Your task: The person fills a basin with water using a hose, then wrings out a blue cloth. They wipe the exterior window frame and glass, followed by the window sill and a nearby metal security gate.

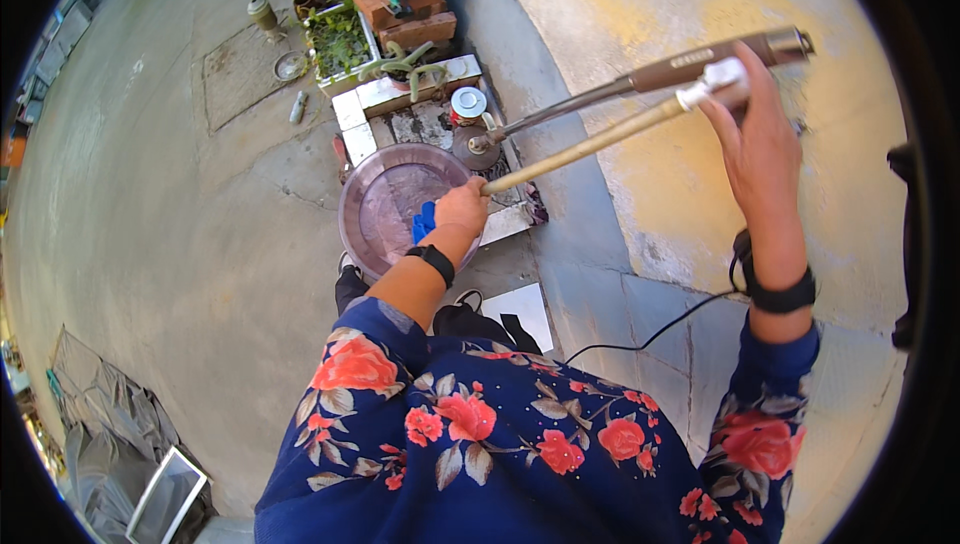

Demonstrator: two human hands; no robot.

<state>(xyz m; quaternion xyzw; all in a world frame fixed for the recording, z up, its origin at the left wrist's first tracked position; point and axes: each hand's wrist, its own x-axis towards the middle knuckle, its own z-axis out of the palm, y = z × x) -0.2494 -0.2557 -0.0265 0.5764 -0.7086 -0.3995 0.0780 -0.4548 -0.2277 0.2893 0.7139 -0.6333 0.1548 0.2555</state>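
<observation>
My left hand [461,208] is closed around the lower end of a pale wooden stick [585,150], above a purple plastic basin [367,176]. My right hand [761,131] grips a white fitting [712,85] at the stick's upper end. Just behind the stick, a brown pump cylinder [675,64] with a metal rod [555,107] slants down to a round base beside the basin; whether my right fingers touch the cylinder I cannot tell. A blue object [424,223], perhaps a cloth or brush, shows beside my left hand over the basin.
Behind the basin, a white-tiled ledge [457,68] holds a lidded can [469,103] and a potted cactus [397,68]. Bricks [420,30] and a leafy planter [337,41] stand farther back. A painted wall [660,191] rises on the right. A white board [525,311] lies near my feet.
</observation>
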